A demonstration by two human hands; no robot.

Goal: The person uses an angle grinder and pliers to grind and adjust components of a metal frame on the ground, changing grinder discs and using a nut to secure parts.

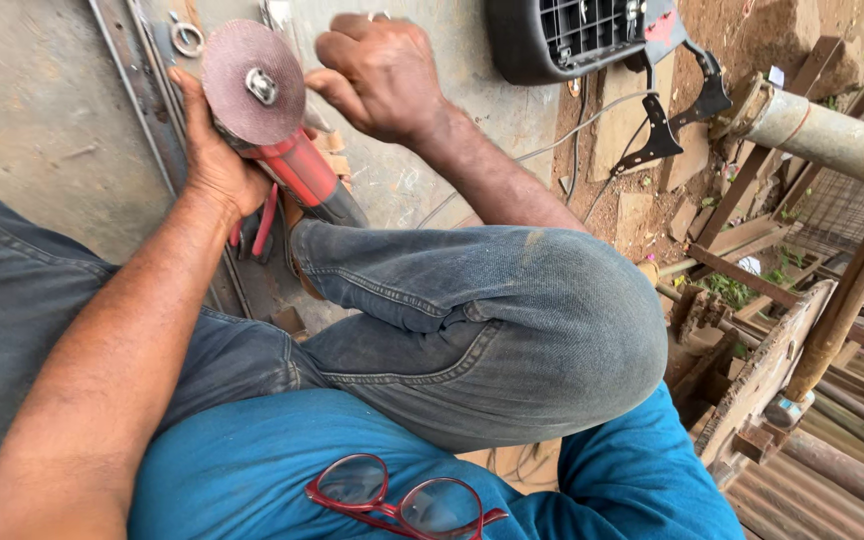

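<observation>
Left hand: the left hand (214, 160) is wrapped around the neck of a red angle grinder (282, 150), fingers clenched on the body just below the head.
Right hand: the right hand (377, 72) is loosely curled beside the head of the grinder, fingertips towards the disc; whether it grips anything small cannot be told.
Grinder position: tilted, head up and away from the person, tail resting near the raised knee (542, 310).
Disc: a worn reddish-brown disc (250, 82) faces the camera, with the centre nut (261, 85) exposed.
Step in hand: judged to be work at the disc mounting, with the tool held steady.
Next move calls for: a firm hold on the body while the nut is turned; a spanner may be needed.
Surroundings: grey metal sheet (42, 110) beneath, red-handled pliers (257, 225) below the grinder, red glasses (402, 500) on the blue shirt (242, 470).
</observation>
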